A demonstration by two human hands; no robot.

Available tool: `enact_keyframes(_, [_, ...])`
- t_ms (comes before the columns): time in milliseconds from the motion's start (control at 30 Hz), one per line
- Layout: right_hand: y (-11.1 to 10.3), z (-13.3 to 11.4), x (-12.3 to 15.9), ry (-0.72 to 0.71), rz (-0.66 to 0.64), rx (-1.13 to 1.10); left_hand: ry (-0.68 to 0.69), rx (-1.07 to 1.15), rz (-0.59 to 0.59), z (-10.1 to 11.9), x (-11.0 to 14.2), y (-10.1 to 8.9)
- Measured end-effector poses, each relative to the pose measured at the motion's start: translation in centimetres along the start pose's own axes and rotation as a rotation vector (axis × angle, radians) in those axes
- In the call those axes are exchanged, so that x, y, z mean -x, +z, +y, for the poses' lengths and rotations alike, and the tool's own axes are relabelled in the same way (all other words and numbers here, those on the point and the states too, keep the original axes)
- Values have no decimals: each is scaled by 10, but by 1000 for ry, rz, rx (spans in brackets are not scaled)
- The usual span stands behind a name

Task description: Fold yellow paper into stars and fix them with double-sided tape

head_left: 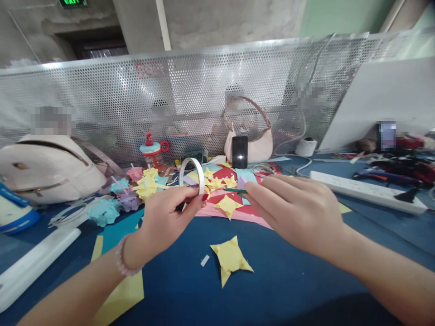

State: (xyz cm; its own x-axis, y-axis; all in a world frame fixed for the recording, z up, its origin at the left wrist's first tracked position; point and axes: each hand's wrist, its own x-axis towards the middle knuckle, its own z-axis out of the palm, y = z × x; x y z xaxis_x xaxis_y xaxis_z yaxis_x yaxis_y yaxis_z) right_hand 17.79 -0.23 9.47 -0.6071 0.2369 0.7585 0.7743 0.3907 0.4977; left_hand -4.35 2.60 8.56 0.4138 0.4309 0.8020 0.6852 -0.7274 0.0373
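In my left hand, thumb and fingers pinch the lower edge of a white tape roll, held upright above the table. My right hand is closed, palm down, with a thin green thing sticking out from its fingertips toward the roll; its kind is unclear. Below and between my hands a yellow folded paper star lies on the blue table, a small white scrap beside it. A second yellow paper star lies farther back on pink paper.
Folded paper flowers are clustered at the left, near a white backpack. A phone leans on a pink handbag. The white power strip lies at right. A perforated metal panel stands behind.
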Motion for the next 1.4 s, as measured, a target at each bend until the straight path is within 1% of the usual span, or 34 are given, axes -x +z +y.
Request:
enact_keyframes(233, [2, 0, 1, -2, -7, -3, -21, 1, -8, 0, 0, 1])
enact_keyframes(433, [-6, -9, -1, 38, -51, 39, 55, -32, 58, -3, 2, 4])
enact_keyframes(500, [-7, -13, -1, 63, -57, 65, 33, -16, 42, -5, 2, 7])
enact_keyframes(567, [-5, -14, -1, 75, -76, 87, -25, 15, 4, -7, 2, 8])
enact_keyframes(600, [-1, -13, 0, 87, -115, 104, -60, 36, -9, -7, 1, 8])
enact_keyframes(633, [5, -10, 1, 105, -184, 120, -97, 58, -15, -8, 0, 7])
enact_keyframes(667, [13, -7, 2, 132, -278, 138, -136, 82, -9, -8, -1, 5])
enact_keyframes(733, [36, 3, 7, 218, -513, 137, -212, 128, 26, -9, -2, 0])
enact_keyframes(767, [50, 8, 9, 249, -590, 115, -251, 151, 45, -9, -3, -2])
enact_keyframes(800, [63, 13, 13, 285, -643, 98, -286, 179, 58, -10, -3, -3])
enact_keyframes(867, [88, 20, 20, 357, -740, 51, -343, 261, 45, -12, -3, -1])
enact_keyframes(900, [97, 22, 23, 375, -780, 23, -360, 311, 22, -13, -3, 2])
enact_keyframes(967, [108, 24, 29, 371, -808, -10, -361, 407, -33, -15, -1, 9])
enact_keyframes(1033, [108, 25, 31, 354, -804, -22, -340, 463, -78, -14, 2, 17])
enact_keyframes(1067, [105, 24, 29, 347, -795, -35, -328, 472, -100, -13, 3, 19])
enact_keyframes(1133, [93, 20, 21, 356, -752, -135, -304, 450, -160, -7, 6, 22])
enact_keyframes(1200, [74, 13, 9, 457, -620, -508, -283, 421, -231, -1, 7, 22])
enact_keyframes(1233, [64, 8, 2, 498, -532, -691, -273, 417, -257, 2, 8, 22])
enact_keyframes(1267, [53, 3, -3, 524, -429, -821, -265, 420, -271, 5, 8, 21])
enact_keyframes(1300, [43, -3, -7, 536, -332, -903, -257, 429, -274, 8, 9, 21])
enact_keyframes(1333, [34, -8, -11, 526, -275, -969, -247, 438, -271, 10, 9, 21])
enact_keyframes(1400, [20, -17, -13, 507, -229, -1055, -227, 445, -252, 12, 10, 20])
